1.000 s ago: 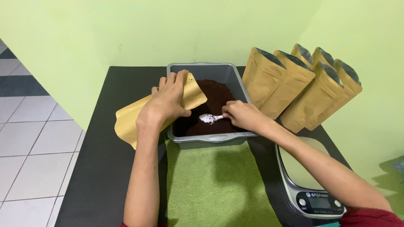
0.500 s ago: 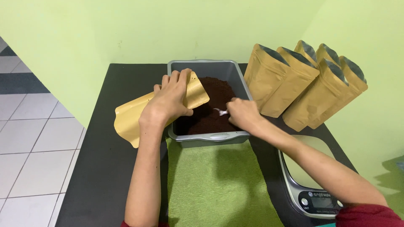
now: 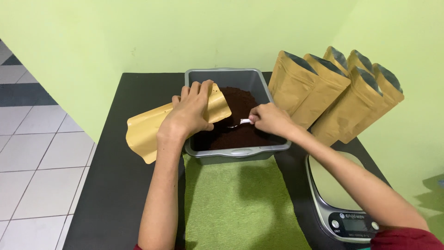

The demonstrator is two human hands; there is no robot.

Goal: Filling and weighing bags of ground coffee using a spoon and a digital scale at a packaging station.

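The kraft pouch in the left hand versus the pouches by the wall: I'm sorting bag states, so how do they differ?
The kraft pouch in the left hand lies tilted on its side, its mouth over the grey tray; the standing pouches are upright. The held pouch looks flat; the standing pouches look puffed out, mouths open upward. The held one is gripped; the others go untouched. Both are tan kraft pouches.

Light green walls (image 3: pixel 115 32) — black table (image 3: pixel 115 185), white tiled floor (image 3: pixel 37 157).
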